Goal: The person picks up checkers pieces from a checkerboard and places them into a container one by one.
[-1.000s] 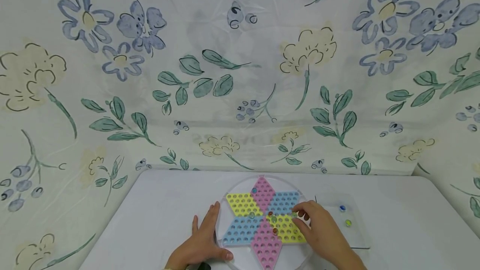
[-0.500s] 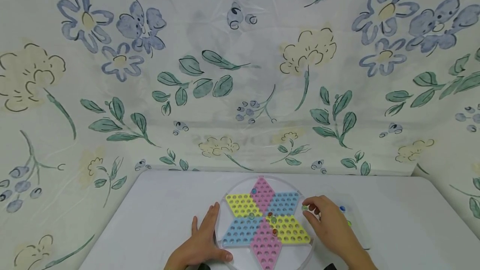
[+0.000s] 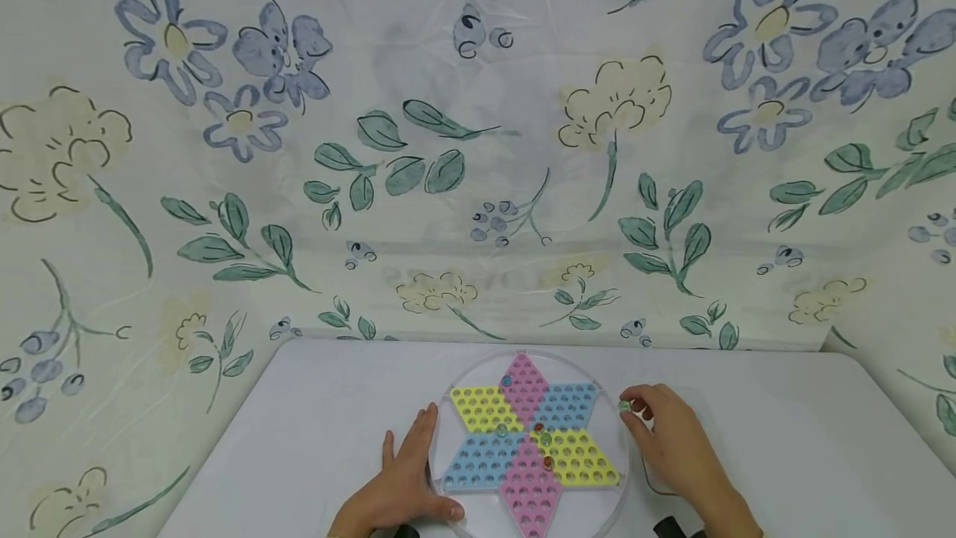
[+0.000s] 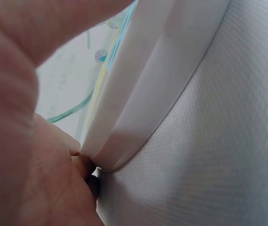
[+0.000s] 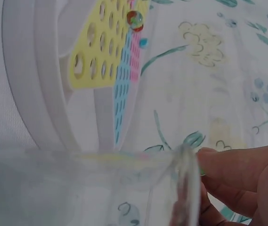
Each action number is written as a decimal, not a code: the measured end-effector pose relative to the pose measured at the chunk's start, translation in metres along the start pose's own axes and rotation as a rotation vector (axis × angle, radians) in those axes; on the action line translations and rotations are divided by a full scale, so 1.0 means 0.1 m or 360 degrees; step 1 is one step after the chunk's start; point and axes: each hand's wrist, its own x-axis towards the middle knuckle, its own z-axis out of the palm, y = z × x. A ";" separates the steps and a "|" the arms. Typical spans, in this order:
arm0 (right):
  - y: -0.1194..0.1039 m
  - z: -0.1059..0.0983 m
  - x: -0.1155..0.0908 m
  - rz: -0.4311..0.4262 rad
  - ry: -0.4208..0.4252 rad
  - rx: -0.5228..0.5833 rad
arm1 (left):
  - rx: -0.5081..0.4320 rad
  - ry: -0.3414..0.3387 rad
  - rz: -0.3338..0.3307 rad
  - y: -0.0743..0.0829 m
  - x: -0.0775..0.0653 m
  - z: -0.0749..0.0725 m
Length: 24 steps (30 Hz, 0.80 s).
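A round white Chinese checkers board [image 3: 590, 505] carries a pink, yellow and blue star full of holes. My left hand [image 3: 403, 476] rests at its left side, fingers stretched out and thumb on the rim; the left wrist view has the palm [image 4: 53, 174] against the white rim [image 4: 124, 94]. To the right of the board, my right hand [image 3: 672, 442] pinches a green marble [image 3: 624, 406] between thumb and fingertips. Several marbles sit in the star: a blue one [image 3: 506, 381] in the top pink point, a reddish-brown one [image 3: 548, 463] and a greenish one [image 3: 546, 439] nearer the centre.
Beneath my right hand stands a clear plastic box [image 3: 660, 488], largely covered by the hand; its wall [image 5: 86, 188] fills the lower part of the right wrist view. A flowered cloth [image 3: 508, 148] hangs behind the white table [image 3: 336, 405].
My right hand has moved right, off the board's right side, carrying the green marble. It now covers the two marbles seen in the clear box earlier. The left hand has stayed still.
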 end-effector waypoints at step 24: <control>0.15 0.00 0.04 0.0045 0.0021 -0.0032 | -0.0002 -0.0004 0.0015 0.02 -0.01 -0.01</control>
